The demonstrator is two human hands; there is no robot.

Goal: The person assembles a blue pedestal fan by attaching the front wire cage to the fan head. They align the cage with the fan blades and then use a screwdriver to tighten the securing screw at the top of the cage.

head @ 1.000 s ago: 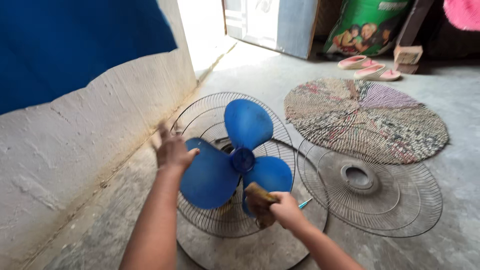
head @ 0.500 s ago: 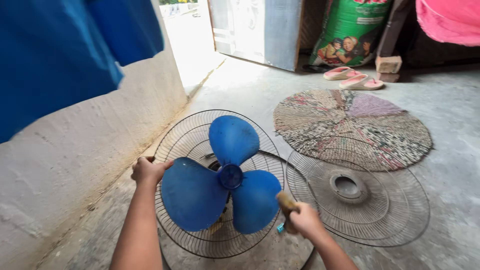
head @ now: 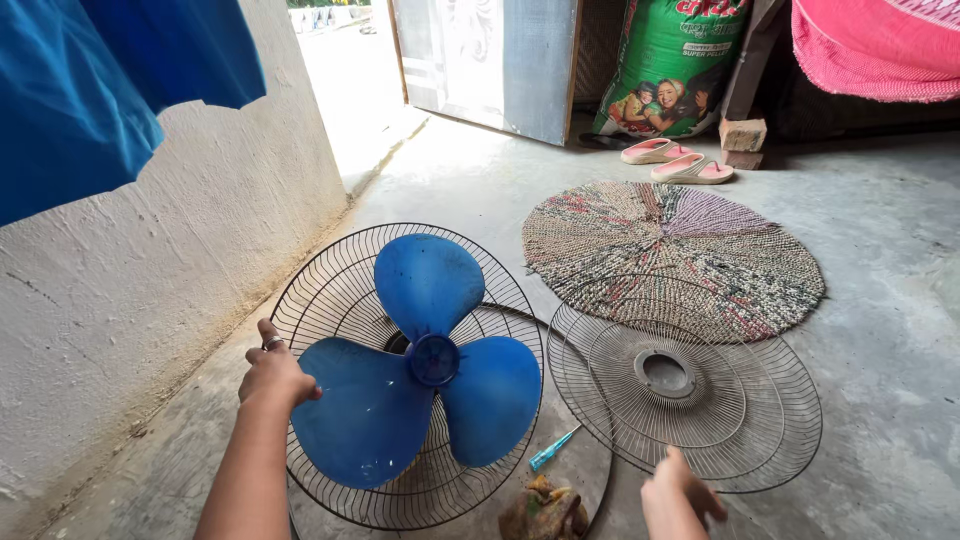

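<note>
A blue three-bladed fan blade (head: 420,375) stands in a round wire guard (head: 330,300) over a grey fan base (head: 590,470). My left hand (head: 270,372) grips the guard's left rim. My right hand (head: 680,497) hovers low at the bottom edge, fingers apart and holding nothing, just in front of a second wire guard (head: 685,385) lying flat on the floor. A brown crumpled rag (head: 545,512) lies on the base to the left of that hand. A small blue-handled screwdriver (head: 553,449) rests beside the blade.
A round woven mat (head: 670,250) lies behind the flat guard. A rough plaster wall (head: 140,280) runs along the left, with blue cloth (head: 90,80) hanging above. Pink sandals (head: 675,160), a brick (head: 742,134) and a green sack (head: 670,65) sit by the far doorway.
My right hand let go of the brown rag, which now lies on the base, and moved right toward the flat guard. My left hand stayed on the standing guard's rim.
</note>
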